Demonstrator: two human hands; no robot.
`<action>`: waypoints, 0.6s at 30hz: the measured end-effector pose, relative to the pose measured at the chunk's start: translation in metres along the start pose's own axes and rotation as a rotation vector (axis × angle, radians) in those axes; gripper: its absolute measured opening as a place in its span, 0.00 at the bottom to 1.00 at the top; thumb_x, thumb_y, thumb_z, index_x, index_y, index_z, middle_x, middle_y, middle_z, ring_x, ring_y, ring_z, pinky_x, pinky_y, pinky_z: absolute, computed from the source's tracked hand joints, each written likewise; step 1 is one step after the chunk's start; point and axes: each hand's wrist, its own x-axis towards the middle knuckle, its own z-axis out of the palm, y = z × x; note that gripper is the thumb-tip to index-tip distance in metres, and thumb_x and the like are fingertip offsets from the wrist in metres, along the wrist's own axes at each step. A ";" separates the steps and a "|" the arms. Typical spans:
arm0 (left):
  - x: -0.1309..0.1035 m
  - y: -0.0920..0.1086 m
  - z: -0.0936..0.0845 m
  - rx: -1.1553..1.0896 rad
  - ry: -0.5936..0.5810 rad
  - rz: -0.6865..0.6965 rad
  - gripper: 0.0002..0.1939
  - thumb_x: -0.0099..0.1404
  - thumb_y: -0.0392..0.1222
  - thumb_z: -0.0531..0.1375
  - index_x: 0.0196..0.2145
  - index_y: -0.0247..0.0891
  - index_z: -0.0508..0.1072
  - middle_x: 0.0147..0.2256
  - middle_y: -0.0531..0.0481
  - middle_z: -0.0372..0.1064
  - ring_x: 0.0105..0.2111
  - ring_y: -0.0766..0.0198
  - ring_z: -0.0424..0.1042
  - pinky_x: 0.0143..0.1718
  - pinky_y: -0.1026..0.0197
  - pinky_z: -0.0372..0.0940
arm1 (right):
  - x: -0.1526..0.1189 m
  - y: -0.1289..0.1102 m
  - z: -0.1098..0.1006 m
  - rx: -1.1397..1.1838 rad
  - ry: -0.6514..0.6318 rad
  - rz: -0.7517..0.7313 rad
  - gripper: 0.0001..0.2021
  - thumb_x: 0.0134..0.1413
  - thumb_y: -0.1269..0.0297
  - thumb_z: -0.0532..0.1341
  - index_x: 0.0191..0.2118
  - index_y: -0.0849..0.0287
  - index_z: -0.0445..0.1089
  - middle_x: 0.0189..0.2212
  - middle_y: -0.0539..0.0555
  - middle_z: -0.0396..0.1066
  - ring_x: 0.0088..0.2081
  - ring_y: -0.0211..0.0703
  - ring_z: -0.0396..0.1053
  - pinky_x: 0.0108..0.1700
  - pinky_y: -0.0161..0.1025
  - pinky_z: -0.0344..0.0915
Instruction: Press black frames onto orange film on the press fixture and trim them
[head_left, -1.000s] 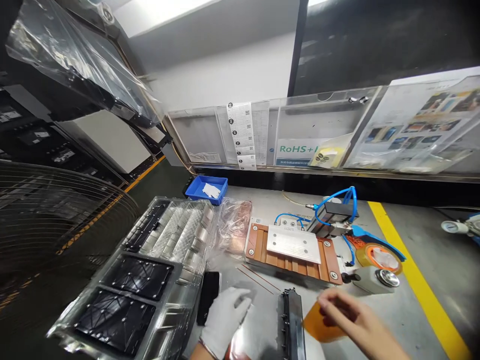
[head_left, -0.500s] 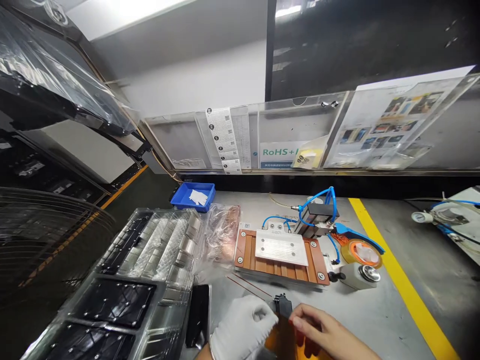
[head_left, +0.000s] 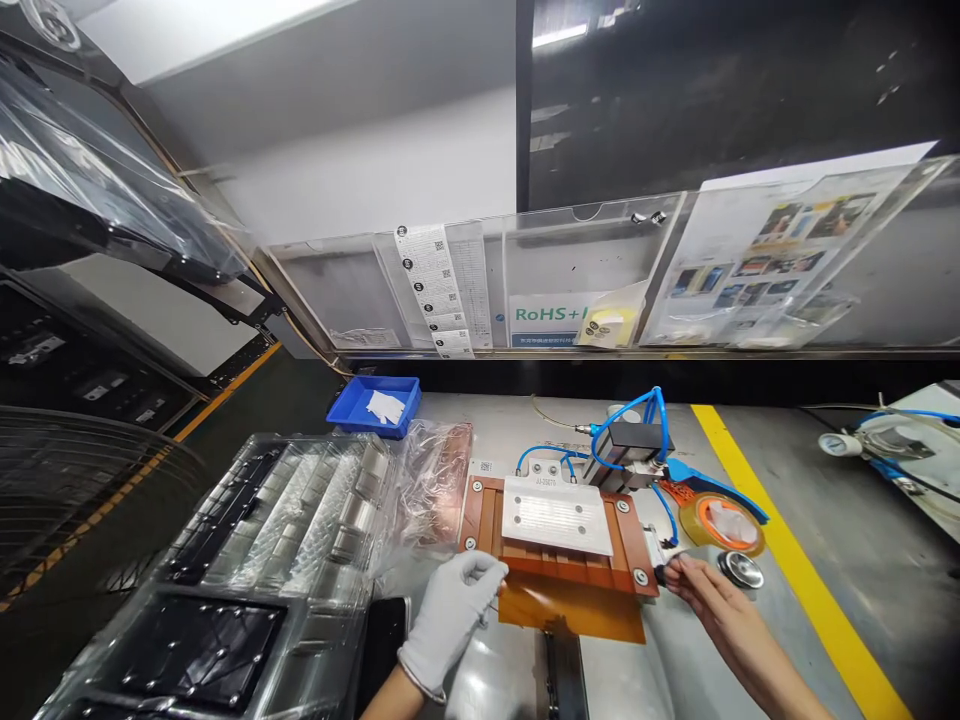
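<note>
My left hand (head_left: 452, 608), in a white glove, pinches the left edge of an amber film sheet (head_left: 574, 610) that lies stretched in front of the brown fixture block (head_left: 484, 515) with its white top plate (head_left: 556, 515). My bare right hand (head_left: 712, 605) reaches to the fixture's right front corner, fingertips at a small black knob (head_left: 661, 573); whether it grips the film's right edge is unclear. A long black part (head_left: 564, 675) lies under the film near the bottom edge.
Clear plastic trays of black parts (head_left: 240, 620) fill the left. A blue bin (head_left: 373, 405) sits at the back, an orange tape roll (head_left: 724, 525) and a round metal button (head_left: 739, 570) to the right. Blue air hoses (head_left: 630, 410) loop behind the fixture. A yellow floor-line (head_left: 795, 545) runs right.
The hands moved forward from the black part to the fixture, and the amber film went from being held low near the part to lying spread along the fixture's front edge.
</note>
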 end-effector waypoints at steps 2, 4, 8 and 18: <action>0.002 0.002 0.001 -0.010 -0.009 -0.001 0.16 0.57 0.54 0.57 0.29 0.37 0.70 0.25 0.54 0.68 0.20 0.70 0.59 0.23 0.64 0.57 | 0.003 -0.002 0.004 -0.036 0.005 -0.032 0.29 0.25 0.37 0.72 0.30 0.56 0.75 0.32 0.54 0.77 0.40 0.50 0.72 0.44 0.39 0.71; 0.004 0.004 0.003 -0.015 -0.011 0.001 0.17 0.57 0.55 0.57 0.29 0.36 0.70 0.25 0.54 0.68 0.19 0.70 0.59 0.22 0.64 0.57 | -0.002 -0.001 0.010 -0.081 -0.021 -0.037 0.29 0.31 0.35 0.70 0.31 0.57 0.76 0.33 0.56 0.77 0.37 0.50 0.72 0.39 0.40 0.71; 0.015 0.007 0.006 -0.006 -0.016 0.017 0.17 0.57 0.55 0.57 0.29 0.36 0.71 0.24 0.54 0.68 0.20 0.69 0.60 0.24 0.63 0.58 | -0.020 0.005 0.029 -0.155 -0.144 -0.043 0.31 0.42 0.29 0.60 0.25 0.57 0.72 0.22 0.52 0.70 0.25 0.45 0.66 0.27 0.40 0.64; 0.086 0.004 0.001 0.158 -0.101 -0.076 0.16 0.60 0.51 0.59 0.22 0.39 0.65 0.15 0.61 0.59 0.17 0.70 0.59 0.24 0.63 0.56 | 0.013 -0.014 0.055 -0.367 -0.263 -0.029 0.26 0.45 0.36 0.60 0.20 0.54 0.58 0.13 0.41 0.53 0.16 0.34 0.51 0.20 0.34 0.49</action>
